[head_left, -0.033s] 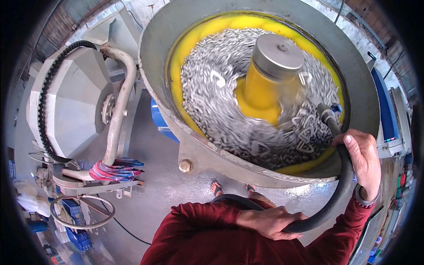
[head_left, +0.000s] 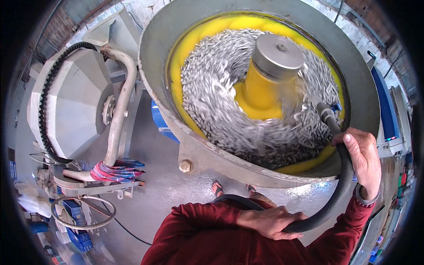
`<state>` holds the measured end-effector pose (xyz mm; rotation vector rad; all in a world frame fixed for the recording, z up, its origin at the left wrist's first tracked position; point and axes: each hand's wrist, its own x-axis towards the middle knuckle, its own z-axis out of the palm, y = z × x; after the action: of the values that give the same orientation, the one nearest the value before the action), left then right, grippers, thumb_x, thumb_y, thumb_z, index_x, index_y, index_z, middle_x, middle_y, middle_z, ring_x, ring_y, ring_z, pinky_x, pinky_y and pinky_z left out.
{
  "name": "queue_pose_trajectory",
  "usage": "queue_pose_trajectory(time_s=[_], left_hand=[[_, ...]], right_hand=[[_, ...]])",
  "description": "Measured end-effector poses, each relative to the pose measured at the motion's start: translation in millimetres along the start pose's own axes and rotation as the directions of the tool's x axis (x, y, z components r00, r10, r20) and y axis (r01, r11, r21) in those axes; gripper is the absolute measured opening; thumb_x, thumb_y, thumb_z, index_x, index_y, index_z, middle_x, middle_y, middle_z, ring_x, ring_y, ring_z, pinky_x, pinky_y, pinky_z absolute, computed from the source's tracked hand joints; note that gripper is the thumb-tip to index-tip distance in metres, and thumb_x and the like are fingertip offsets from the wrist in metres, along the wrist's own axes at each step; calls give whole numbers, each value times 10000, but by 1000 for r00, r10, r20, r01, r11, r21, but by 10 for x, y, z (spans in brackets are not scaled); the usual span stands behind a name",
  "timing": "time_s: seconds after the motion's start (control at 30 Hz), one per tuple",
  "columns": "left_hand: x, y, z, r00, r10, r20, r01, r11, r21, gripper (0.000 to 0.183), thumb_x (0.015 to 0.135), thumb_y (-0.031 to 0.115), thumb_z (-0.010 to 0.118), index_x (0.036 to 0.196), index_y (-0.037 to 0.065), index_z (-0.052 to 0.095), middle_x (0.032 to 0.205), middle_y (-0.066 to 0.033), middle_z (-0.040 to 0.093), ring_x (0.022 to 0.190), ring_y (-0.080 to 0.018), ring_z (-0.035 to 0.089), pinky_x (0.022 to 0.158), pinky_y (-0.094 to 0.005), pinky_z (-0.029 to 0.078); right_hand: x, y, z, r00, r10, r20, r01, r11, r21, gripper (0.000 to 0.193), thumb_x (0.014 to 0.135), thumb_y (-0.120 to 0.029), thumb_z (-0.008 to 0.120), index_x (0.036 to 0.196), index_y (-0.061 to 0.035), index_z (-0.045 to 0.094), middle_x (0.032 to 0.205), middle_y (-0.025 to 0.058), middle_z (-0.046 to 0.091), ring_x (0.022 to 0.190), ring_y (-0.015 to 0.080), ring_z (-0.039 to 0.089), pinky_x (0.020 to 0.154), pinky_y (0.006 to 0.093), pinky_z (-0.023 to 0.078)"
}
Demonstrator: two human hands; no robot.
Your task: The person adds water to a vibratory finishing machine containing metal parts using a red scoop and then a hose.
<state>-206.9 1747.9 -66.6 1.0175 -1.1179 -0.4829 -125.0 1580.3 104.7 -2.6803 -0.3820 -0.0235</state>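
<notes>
A thick black hose [head_left: 337, 194] runs past my waist and curves up over the rim of a big grey round tub [head_left: 260, 173]. My right hand [head_left: 364, 159] is closed round the hose just below its metal nozzle [head_left: 326, 112]. My left hand [head_left: 274, 221] grips the same hose lower down, against my red sleeve. The nozzle points into the tub, and a pale blurred spray shows at its tip. Inside, a mass of small grey pieces [head_left: 212, 97], blurred by motion, rings a yellow centre post [head_left: 260, 88] with a metal cap [head_left: 279, 51]. A yellow lining shows round the edge.
To the left stands a grey many-sided drum [head_left: 73, 101] with a bent pipe [head_left: 126, 88], a colourful cloth [head_left: 115, 172] tied round it. A ring handwheel [head_left: 84, 226] and blue bins [head_left: 79, 238] are below. A cable [head_left: 128, 230] crosses the grey floor.
The pieces in the tub have shifted round the post; the pale loop-shaped parts seen before no longer stand out. Both hands and the hose stay almost in place.
</notes>
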Motion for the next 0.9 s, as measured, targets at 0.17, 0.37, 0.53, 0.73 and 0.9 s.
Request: queue_pose_trajectory(time_s=[0.17, 0.37, 0.53, 0.73, 0.9], left_hand=[[15, -73, 66, 999, 37, -31, -36, 999, 24, 362, 836, 205, 572, 1118, 60, 396, 594, -74, 532, 501, -306, 567, 448, -395, 437], [57, -60, 146, 994, 62, -92, -63, 998, -10, 340, 828, 188, 581, 1092, 65, 406, 600, -81, 545, 506, -314, 568, 441, -396, 440], [39, -73, 258, 982, 77, -174, -48, 984, 170, 313, 800, 173, 631, 1012, 16, 461, 561, -62, 526, 454, -254, 544, 405, -359, 386], [25, -97, 379, 926, 234, -297, -74, 882, 466, 334, 782, 192, 653, 998, 11, 474, 535, -73, 490, 419, -255, 509, 381, -359, 353], [-18, 82, 328, 904, 237, -356, 65, 748, 661, 272, 780, 173, 660, 973, 14, 552, 642, -74, 571, 482, -233, 565, 444, -321, 438]], right_hand=[[20, 30, 28, 996, -73, -53, 76, 996, 41, 413, 903, -279, 409, 713, 47, 578, 585, 163, 491, 542, 326, 479, 529, 370, 361], [13, 27, 27, 993, -110, -43, 112, 992, 58, 415, 900, -278, 412, 692, 41, 578, 584, 165, 492, 554, 334, 490, 534, 369, 367], [89, 3, -56, 968, -218, 126, 219, 976, 6, 418, 894, -314, 422, 737, 36, 590, 587, 166, 484, 573, 343, 508, 547, 385, 381], [240, -415, -117, 834, -433, 342, 461, 888, 0, 500, 887, -385, 427, 1042, 77, 541, 720, 220, 543, 683, 391, 551, 619, 420, 429], [268, -494, 89, 810, -566, 150, 548, 823, 148, 605, 910, -418, 370, 1192, 116, 405, 900, 303, 545, 865, 431, 541, 754, 426, 422]])
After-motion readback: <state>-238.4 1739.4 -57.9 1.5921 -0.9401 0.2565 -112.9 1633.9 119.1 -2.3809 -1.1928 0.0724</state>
